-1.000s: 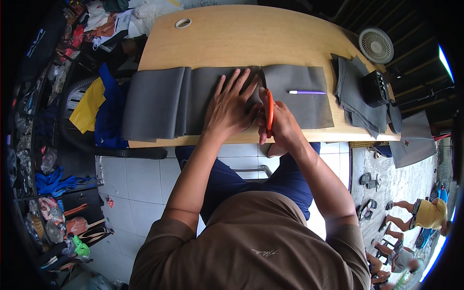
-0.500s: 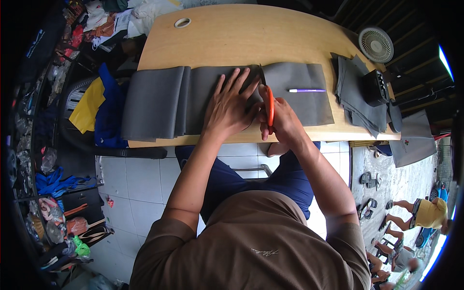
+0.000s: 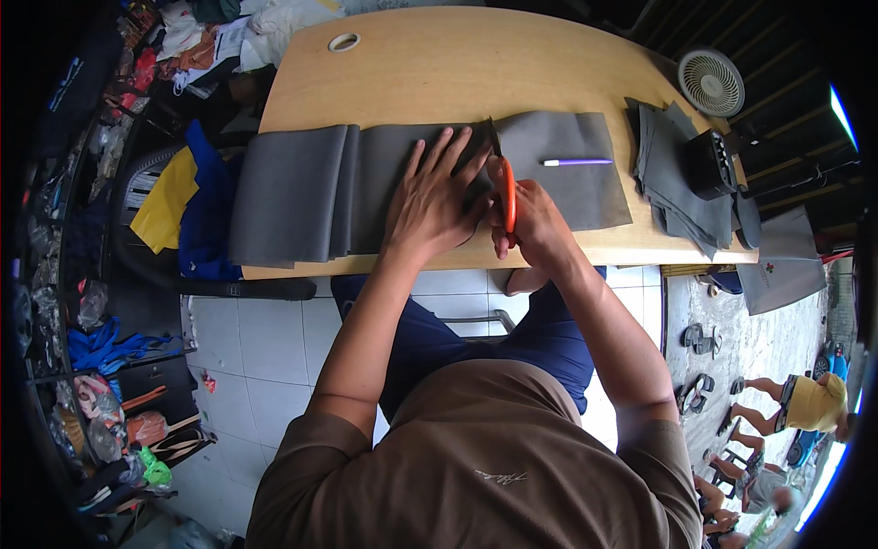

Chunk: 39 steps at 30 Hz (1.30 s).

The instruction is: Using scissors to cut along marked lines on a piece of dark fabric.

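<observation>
A long strip of dark grey fabric [image 3: 283, 192] lies along the front of the wooden table, folded in layers at its left part. My left hand [image 3: 434, 201] presses flat on the fabric with its fingers spread. Close to its thumb, my right hand [image 3: 535, 220] is closed round the orange handles of a pair of scissors [image 3: 510, 201]. The dark blades point away from me and reach the far edge of the fabric. A purple pen with a white end [image 3: 578, 162] rests on the right-hand piece of fabric.
A stack of grey fabric pieces [image 3: 672, 183] and a black box-like holder [image 3: 710, 165] sit at the table's right end, near a round white fan [image 3: 712, 84]. Yellow and blue cloths [image 3: 206, 206] hang over a chair at the left. People and sandals show outside, far right.
The right-hand piece of fabric, with the pen on it, has shifted slightly away from me. The scissors have moved only a little; my left hand stays in place.
</observation>
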Tool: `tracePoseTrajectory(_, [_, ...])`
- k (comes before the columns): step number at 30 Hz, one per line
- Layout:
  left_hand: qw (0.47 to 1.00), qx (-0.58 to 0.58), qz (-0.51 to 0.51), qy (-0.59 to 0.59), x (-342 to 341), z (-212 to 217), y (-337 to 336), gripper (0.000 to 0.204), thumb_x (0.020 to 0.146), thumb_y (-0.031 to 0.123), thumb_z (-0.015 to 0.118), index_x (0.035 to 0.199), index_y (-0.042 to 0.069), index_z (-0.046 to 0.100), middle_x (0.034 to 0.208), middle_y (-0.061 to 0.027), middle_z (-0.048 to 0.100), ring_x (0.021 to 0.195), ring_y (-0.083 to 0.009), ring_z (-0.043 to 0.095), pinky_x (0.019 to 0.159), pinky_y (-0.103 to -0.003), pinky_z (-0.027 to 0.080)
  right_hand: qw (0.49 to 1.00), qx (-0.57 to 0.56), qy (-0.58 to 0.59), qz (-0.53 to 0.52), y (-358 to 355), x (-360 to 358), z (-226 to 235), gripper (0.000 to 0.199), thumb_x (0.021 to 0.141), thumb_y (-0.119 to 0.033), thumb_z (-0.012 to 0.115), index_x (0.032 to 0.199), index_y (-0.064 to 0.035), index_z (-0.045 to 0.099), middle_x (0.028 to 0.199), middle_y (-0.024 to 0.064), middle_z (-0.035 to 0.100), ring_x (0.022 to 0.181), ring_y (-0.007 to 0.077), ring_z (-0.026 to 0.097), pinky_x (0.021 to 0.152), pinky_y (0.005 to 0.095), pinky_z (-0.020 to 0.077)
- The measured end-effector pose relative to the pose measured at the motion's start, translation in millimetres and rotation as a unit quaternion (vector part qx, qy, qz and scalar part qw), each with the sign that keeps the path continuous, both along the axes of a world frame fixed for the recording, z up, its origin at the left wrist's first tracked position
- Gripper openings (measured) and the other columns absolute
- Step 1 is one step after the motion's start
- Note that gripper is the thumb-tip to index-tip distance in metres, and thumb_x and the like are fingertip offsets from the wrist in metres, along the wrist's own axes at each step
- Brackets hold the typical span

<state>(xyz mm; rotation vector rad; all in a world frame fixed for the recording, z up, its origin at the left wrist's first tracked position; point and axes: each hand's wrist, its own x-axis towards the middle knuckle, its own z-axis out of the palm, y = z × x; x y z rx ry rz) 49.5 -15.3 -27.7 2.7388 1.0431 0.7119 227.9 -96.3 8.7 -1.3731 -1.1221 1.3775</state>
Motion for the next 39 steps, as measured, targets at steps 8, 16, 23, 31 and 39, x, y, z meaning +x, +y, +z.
tracePoseTrajectory(8, [1.000,0.006,-0.002,-0.005,-1.0,-2.4,-0.2,0.075,0.104,0.049,0.072,0.171,0.022,0.051,0.180,-0.0152,0.042,0.169,-0.0374,0.035,0.140,-0.060,0.022,0.997,-0.053,0.044,-0.029,-3.1,-6.8,16.5,0.043,0.118,-0.027,0.050,0.089,-0.0010,0.067,0.060,0.0112,0.067,0.050,0.0191,0.065,0.050,0.0323,0.0453])
tracePoseTrajectory(16, [1.000,0.009,-0.007,-0.025,1.1,-4.3,0.9,0.078,0.103,0.047,0.074,0.173,0.023,0.049,0.177,-0.0178,0.045,0.167,-0.0404,0.038,0.138,-0.062,0.024,0.997,-0.036,0.067,-0.033,-5.5,-3.3,6.8,0.070,0.115,-0.068,0.054,0.087,-0.0048,0.061,0.067,0.0011,0.054,0.048,0.0132,0.059,0.047,0.0303,0.0490])
tracePoseTrajectory(23, [1.000,0.002,-0.009,-0.021,1.9,-3.9,1.4,0.074,0.105,0.047,0.071,0.172,0.023,0.049,0.177,-0.0180,0.045,0.167,-0.0411,0.038,0.138,-0.063,0.024,0.993,-0.064,0.096,-0.029,-4.1,3.8,12.7,0.067,0.116,-0.064,0.056,0.107,0.0019,0.064,0.071,0.0025,0.056,0.048,0.0138,0.058,0.044,0.0314,0.0475])
tracePoseTrajectory(31, [1.000,-0.017,0.006,0.005,-0.7,-2.9,-3.3,0.070,0.111,0.049,0.062,0.174,0.023,0.048,0.183,-0.0147,0.037,0.170,-0.0363,0.033,0.141,-0.059,0.021,0.986,-0.057,-0.150,-0.055,6.0,45.9,78.9,0.040,0.117,-0.038,0.063,0.121,0.0009,0.073,0.086,0.0092,0.071,0.068,0.0153,0.068,0.062,0.0327,0.0531])
tracePoseTrajectory(39, [0.999,-0.032,-0.013,-0.021,25.2,-3.3,-10.2,0.072,0.108,0.045,0.066,0.171,0.015,0.052,0.181,-0.0228,0.038,0.169,-0.0432,0.033,0.140,-0.063,0.019,0.786,0.165,-0.589,-0.093,105.6,192.2,5.0,0.048,0.106,-0.041,0.078,0.109,0.0064,0.071,0.101,0.0332,0.078,0.094,0.0541,0.076,0.084,0.0530,0.0617])
